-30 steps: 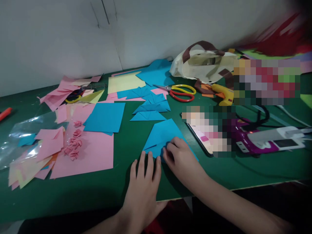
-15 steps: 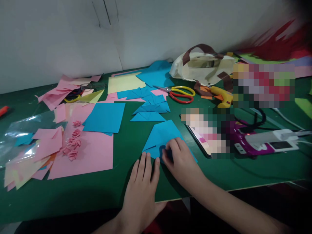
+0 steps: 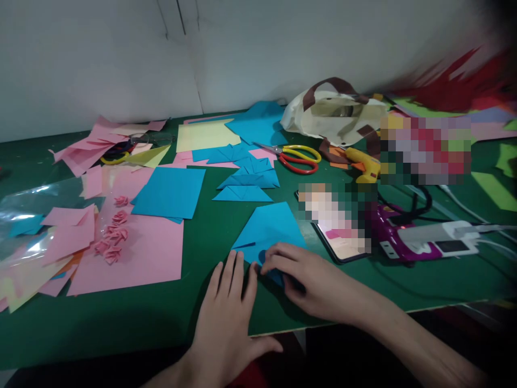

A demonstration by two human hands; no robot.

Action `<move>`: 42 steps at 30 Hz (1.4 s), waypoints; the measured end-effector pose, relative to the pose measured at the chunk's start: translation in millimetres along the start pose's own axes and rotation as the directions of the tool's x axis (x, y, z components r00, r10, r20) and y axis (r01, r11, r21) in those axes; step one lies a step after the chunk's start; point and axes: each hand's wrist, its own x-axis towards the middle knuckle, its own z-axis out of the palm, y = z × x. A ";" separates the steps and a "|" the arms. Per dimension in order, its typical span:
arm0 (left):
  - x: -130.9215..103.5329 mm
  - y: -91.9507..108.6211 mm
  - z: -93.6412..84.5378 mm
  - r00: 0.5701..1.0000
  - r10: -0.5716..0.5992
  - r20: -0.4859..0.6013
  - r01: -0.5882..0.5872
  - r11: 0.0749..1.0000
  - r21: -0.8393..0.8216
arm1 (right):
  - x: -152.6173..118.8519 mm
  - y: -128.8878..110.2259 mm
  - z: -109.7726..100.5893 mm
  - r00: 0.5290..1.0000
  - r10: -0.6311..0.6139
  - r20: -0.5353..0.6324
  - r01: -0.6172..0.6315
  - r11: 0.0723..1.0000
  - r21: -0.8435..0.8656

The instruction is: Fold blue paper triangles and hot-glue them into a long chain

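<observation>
A partly folded sheet of blue paper (image 3: 269, 226) lies flat on the green table, with a short dark slit near its left edge. My left hand (image 3: 226, 307) rests at the paper's near left edge, fingers stretched out and thumb spread aside. Over the near right part of the sheet, my right hand (image 3: 309, 277) has its fingers bent together, the fingertips at the near edge close to my left forefinger. The right hand hides that corner of the paper. Folded blue paper pieces (image 3: 244, 186) lie just beyond.
Scissors (image 3: 299, 158), a yellow glue gun (image 3: 365, 164) and a cloth bag (image 3: 335, 121) lie behind. A phone (image 3: 343, 242) and a purple power strip (image 3: 398, 240) with cables are at right. Pink paper roses (image 3: 115, 234) sit on pink paper (image 3: 153, 253) at left.
My right hand has shifted left and nearer along the paper's near edge, its fingertips now beside my left forefinger. My left hand stays at the paper's edge. The view has shifted slightly.
</observation>
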 end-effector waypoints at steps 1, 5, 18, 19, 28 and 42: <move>1.3 -4.6 -1.6 1.000 0.004 0.017 -0.004 1.000 -0.026 | -0.5 -0.5 -5.1 1.000 0.016 -0.009 -0.015 0.998 0.068; 10.1 -30.3 -9.0 0.991 0.078 0.106 -0.057 0.980 -0.192 | 5.4 2.7 -13.4 0.970 0.009 -0.243 -0.009 1.000 0.002; 17.3 -55.1 -15.1 0.974 0.191 0.122 -0.158 0.959 -0.235 | 22.6 25.9 15.0 0.930 -0.335 -0.151 0.273 0.905 -0.325; 17.4 -54.6 -15.0 0.974 0.188 0.123 -0.155 0.959 -0.238 | 23.0 25.8 14.9 0.927 -0.343 -0.151 0.283 0.905 -0.319; 19.6 -47.4 -6.5 0.988 0.133 0.084 -0.112 0.970 -0.215 | 25.3 27.5 18.6 0.925 -0.332 -0.186 0.294 0.934 -0.203; 22.5 -47.1 -12.7 0.990 0.093 0.102 -0.073 0.980 -0.187 | 24.7 22.6 8.3 0.947 -0.272 -0.170 0.248 0.957 -0.152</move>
